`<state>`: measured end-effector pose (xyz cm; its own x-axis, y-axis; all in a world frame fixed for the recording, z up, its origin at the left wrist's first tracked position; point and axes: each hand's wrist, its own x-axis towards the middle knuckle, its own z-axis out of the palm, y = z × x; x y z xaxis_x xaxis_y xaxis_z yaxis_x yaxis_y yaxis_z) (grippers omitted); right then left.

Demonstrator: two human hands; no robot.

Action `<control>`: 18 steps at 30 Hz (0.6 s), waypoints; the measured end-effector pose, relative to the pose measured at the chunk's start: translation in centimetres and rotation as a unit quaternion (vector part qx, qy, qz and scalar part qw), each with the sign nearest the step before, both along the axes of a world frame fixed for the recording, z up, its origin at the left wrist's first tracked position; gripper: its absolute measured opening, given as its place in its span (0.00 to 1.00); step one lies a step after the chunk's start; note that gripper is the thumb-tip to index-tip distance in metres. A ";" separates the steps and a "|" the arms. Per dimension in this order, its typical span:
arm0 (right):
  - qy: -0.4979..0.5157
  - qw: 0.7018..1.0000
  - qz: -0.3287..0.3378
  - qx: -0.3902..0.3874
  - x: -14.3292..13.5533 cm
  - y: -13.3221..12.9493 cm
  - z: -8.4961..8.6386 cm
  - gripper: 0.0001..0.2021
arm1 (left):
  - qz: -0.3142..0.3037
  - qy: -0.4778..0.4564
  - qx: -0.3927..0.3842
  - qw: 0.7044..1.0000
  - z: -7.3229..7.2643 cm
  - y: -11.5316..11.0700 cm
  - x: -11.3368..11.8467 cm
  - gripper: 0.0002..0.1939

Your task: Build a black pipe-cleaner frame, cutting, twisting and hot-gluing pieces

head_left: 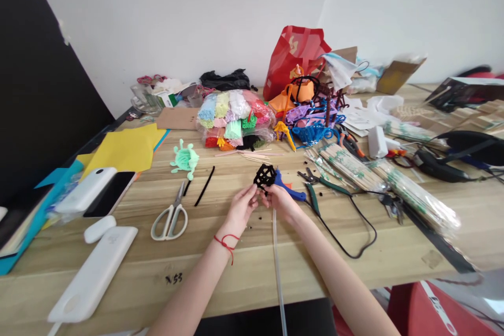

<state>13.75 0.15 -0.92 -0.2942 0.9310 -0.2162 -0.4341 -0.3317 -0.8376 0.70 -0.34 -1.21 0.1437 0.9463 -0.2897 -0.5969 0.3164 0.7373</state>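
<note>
A small openwork ball of black pipe cleaners [265,174] is held up between both hands over the middle of the table. My left hand [243,203] pinches its lower left edge, and my right hand [280,200] grips its lower right side. Just right of the ball lies a blue glue gun [289,189], partly hidden by my right hand, with a long clear glue stick [277,268] running toward the table's front edge. On the left are white-handled scissors [170,218], a straight black pipe cleaner [205,186] and a mint-green fuzzy pipe-cleaner figure [185,159].
Green-handled pliers [313,194] and a black cord [360,256] lie to the right, near packs of wooden sticks [413,194]. Bagged coloured pipe cleaners [236,115] and a red bag [293,55] stand behind. A phone [110,194] and white power bank [96,273] are left.
</note>
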 end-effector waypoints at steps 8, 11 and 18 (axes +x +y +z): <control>-0.115 0.989 -0.044 0.085 0.7 -0.2 0.8 0.13 | -0.002 -0.158 -0.111 0.981 0.3 0.1 0.0 0.06; -0.323 0.918 -0.121 0.199 2.1 0.0 0.7 0.11 | 0.026 -0.225 -0.159 0.961 0.6 0.4 -0.3 0.04; -0.684 0.662 -0.053 0.301 5.4 0.1 -0.4 0.37 | 0.102 -0.252 -0.165 0.948 1.3 1.3 -1.7 0.08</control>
<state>19.12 0.30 -1.28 -0.1322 0.9693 0.2075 0.8742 0.2127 -0.4366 -0.96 0.94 0.14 0.1671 0.8389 -0.5180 -0.9204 0.3211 0.2231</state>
